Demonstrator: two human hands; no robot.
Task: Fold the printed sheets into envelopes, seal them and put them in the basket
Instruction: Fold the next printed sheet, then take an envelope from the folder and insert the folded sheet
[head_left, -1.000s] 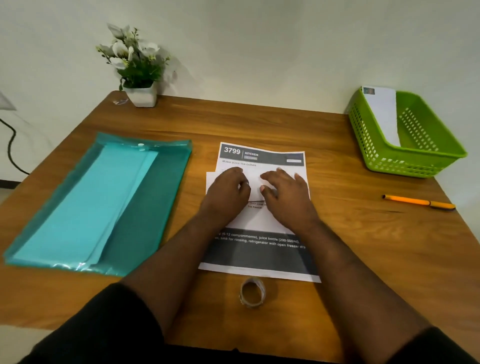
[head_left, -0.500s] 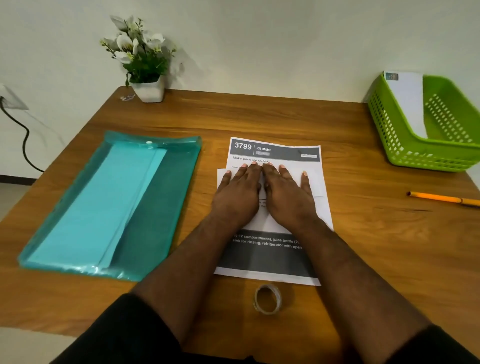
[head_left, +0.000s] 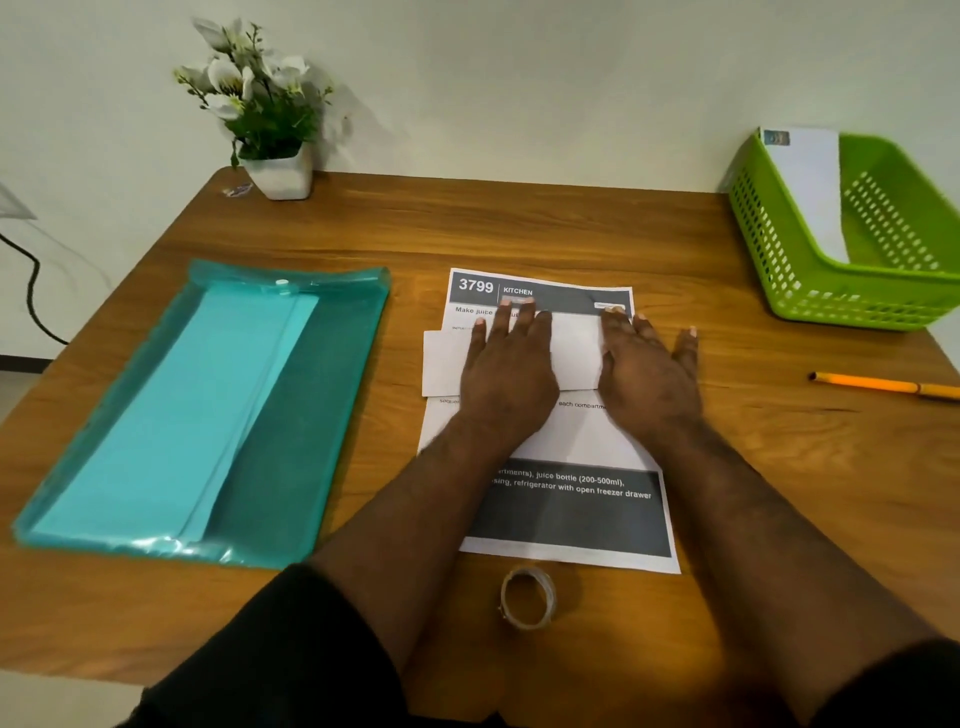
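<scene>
— Under both palms, mid-frame: left hand (head_left: 506, 371) and right hand (head_left: 649, 366) flat, fingers straight, gripping nothing, pressing a folded white sheet (head_left: 574, 351).
— Long axis?
— Left to right across frame, atop the printed sheet (head_left: 566, 514), which runs away from the body.
— And outward?
— Tape roll (head_left: 527, 597) just below; green basket (head_left: 852, 304) upper right, nearer the right hand, one envelope (head_left: 808, 192) leaning inside; teal folder (head_left: 291, 426) left.

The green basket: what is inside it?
One white envelope leans against the left wall of the basket, with a small stamp-like mark at its top corner. The basket's right part is out of frame, and the near wall hides part of the floor.
</scene>
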